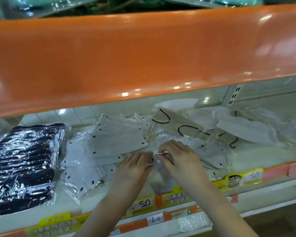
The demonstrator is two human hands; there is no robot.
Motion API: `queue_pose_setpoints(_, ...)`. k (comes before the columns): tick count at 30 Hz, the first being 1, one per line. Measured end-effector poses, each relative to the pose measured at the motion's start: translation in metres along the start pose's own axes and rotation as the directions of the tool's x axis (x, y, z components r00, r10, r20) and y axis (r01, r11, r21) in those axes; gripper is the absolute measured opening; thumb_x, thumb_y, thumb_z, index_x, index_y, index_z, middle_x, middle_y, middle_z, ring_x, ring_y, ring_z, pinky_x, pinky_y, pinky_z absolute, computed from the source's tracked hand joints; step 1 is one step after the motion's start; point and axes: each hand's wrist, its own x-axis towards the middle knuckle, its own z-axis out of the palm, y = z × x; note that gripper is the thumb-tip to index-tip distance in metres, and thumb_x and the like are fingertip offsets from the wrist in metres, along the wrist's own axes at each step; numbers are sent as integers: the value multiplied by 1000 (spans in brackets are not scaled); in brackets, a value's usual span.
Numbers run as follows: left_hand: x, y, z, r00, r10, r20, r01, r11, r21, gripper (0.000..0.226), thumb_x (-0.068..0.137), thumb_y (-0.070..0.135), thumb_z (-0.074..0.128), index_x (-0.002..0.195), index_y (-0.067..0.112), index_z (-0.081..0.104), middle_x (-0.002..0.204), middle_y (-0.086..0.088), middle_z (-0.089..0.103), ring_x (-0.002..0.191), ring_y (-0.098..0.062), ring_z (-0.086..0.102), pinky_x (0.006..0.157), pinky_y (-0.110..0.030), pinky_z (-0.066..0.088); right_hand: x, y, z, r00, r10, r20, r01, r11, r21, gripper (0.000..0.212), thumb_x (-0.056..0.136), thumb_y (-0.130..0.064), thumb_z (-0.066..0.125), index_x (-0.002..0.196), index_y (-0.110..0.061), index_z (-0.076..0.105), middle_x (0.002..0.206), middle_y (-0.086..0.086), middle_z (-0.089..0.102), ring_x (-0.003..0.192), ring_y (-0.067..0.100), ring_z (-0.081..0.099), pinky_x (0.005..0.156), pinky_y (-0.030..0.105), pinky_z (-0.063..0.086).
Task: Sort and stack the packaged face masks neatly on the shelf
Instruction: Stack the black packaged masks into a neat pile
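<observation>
- The left hand (135, 165) and right hand (176, 158) meet over the middle of the shelf (256, 154), near its front edge; both pinch the same clear-wrapped white mask pack (158, 165), fingertips curled onto the film at its top edge.
- The step in hand looks like straightening or closing that pack's wrapper before it is laid down. To do it well, I judge the film should be pulled flat with even tension from both hands, since the plastic is slick and creases easily.
- Just left of the hands lies a loose spread of white mask packs (116, 139), overlapping at odd angles; these likely want squaring into one pile with edges aligned to the shelf's front edge.
- Behind and right of the hands, toward the back edge, beige mask packs with black ear loops (178, 127) and more pale packs (246, 129) lie tumbled together, not yet sorted by kind.
- At the shelf's left end a stack of black mask packs (24, 166) already sits fairly tidy, a fair model for the rest.
- Price tags (144, 202) line the front rail.
</observation>
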Motion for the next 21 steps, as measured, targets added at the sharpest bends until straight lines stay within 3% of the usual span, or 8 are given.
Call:
queue_pose_setpoints(3, 10, 7, -17, 991, -63, -119, 56, 997, -61, 14, 85, 21, 45, 97, 24, 52, 79, 5, 64, 62, -10, 57, 50, -22, 41, 9, -10, -22, 998, -65, -15, 65, 997, 28, 23, 88, -42, 49, 88, -22, 60, 87, -13, 61, 81, 10, 57, 70, 26, 43)
queue_pose_setpoints(5, 15, 12, -32, 963, -235, -131, 197, 948, -252, 13, 90, 20, 47, 91, 31, 53, 78, 11, 62, 71, -12, 57, 52, -20, 43, 14, -12, -34, 996, -93, 0, 93, 996, -4, 29, 87, -47, 48, 93, -23, 63, 89, -13, 63, 82, 9, 56, 71, 23, 40)
queue_pose_setpoints(8, 17, 10, -50, 895, -445, -41, 375, 799, -471, 38, 92, 3, 57, 79, 39, 53, 69, 12, 63, 72, -2, 58, 59, -11, 42, 19, -4, -45, 997, -70, -22, 69, 995, -67, 29, 84, -44, 50, 92, -21, 66, 83, -10, 66, 76, 15, 61, 66, 26, 43)
queue_pose_setpoints(13, 11, -9, -66, 818, -561, 131, 520, 621, -586, 33, 91, -4, 54, 67, 19, 55, 54, 16, 56, 52, 2, 51, 53, -9, 39, 26, 6, -47, 984, 151, 94, -152, 988, 5, 5, 86, -23, 67, 91, -22, 67, 89, -10, 67, 87, 18, 63, 67, 33, 49)
queue_pose_setpoints(16, 1, -20, -68, 713, -656, 246, 597, 385, -704, 28, 92, -7, 50, 71, 10, 58, 54, 10, 60, 48, -5, 55, 51, -22, 49, 26, 0, -37, 998, -2, -65, -3, 997, -82, 9, 86, -13, 63, 94, -15, 66, 95, -3, 63, 87, 21, 62, 66, 29, 47)
queue_pose_setpoints(18, -6, -27, -72, 644, -715, 273, 623, 282, -730, 18, 93, -5, 49, 84, 5, 61, 62, 4, 65, 44, -11, 56, 54, -29, 45, 23, -10, -30, 978, -101, -185, 79, 990, -118, 14, 89, -13, 58, 97, -9, 67, 102, 4, 61, 92, 22, 59, 74, 31, 48)
queue_pose_setpoints(21, -14, -39, -81, 537, -799, 272, 616, 151, -773, 15, 94, -6, 48, 91, 3, 60, 69, -9, 59, 37, -12, 49, 42, -19, 42, 13, -32, -17, 976, -182, -118, 176, 983, -60, 26, 91, -28, 54, 105, -11, 67, 112, 4, 61, 101, 20, 58, 87, 31, 47)
